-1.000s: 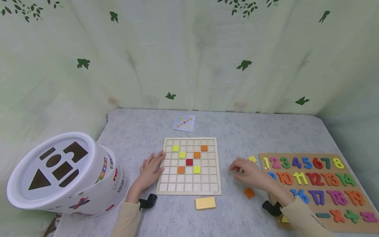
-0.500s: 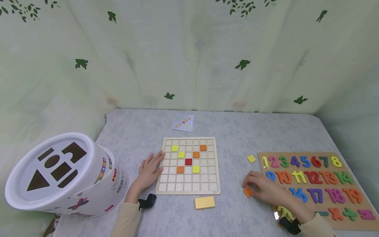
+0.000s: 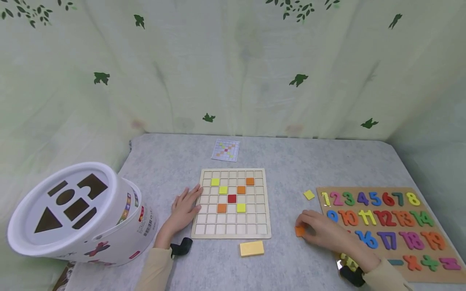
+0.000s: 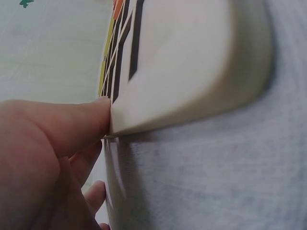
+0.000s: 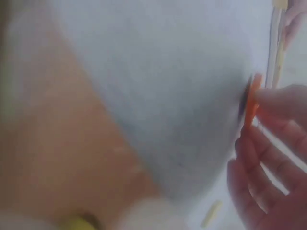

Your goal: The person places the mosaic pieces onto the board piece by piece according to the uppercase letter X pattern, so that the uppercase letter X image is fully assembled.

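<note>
A wooden grid board [image 3: 267,218] lies on the grey table; yellow, orange and one red square tile [image 3: 231,198] in its cells form part of an X. My left hand [image 3: 183,212] rests with relaxed fingers on the board's left edge; in the left wrist view the thumb [image 4: 72,120] lies against its rim. To the right of the board, my right hand [image 3: 322,229] pinches an orange square tile [image 3: 299,231] between thumb and fingers. The right wrist view shows that orange tile [image 5: 253,100] edge-on, close over the tabletop. A loose yellow tile [image 3: 308,195] lies beyond the right hand.
A small printed card [image 3: 225,150] showing a coloured X pattern lies behind the board. A pale yellow block [image 3: 252,248] sits in front of it. At right is a number puzzle board [image 3: 397,275], partly under the right forearm. A white shape-sorter bucket [image 3: 109,242] stands at left.
My right hand has moved toward me from beside the yellow tile, taken hold of the orange tile, and shifted it slightly left. The left hand stays in place.
</note>
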The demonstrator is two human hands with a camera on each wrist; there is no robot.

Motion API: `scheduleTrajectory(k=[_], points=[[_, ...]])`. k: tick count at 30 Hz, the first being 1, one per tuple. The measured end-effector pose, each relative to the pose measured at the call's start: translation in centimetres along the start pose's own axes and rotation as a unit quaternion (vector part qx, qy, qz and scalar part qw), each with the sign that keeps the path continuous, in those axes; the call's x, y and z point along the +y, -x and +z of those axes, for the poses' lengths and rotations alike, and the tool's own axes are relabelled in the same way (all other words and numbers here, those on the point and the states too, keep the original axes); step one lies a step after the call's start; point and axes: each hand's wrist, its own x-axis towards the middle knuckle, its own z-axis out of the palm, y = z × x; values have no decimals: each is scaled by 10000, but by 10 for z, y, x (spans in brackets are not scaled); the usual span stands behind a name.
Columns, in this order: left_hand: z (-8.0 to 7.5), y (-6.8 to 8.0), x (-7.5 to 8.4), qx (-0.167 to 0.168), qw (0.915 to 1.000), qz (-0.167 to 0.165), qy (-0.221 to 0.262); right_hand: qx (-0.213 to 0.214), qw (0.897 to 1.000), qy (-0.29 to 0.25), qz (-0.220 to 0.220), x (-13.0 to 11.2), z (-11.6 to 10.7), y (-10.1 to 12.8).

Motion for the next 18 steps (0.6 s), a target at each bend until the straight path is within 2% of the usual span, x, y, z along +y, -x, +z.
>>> scheduleTrajectory(k=[6,12,18], points=[[0,0,-1,-10,10000,-8,5,299,9985,-53,-465,-9,-5,-15],[0,0,-1,-99,9999,-3,32,176,9979,-96,-614,-30,-11,-40],[-1,1,0,-135,9999,-10,30,303,9912,-192,-1272,-58,-7,-74]])
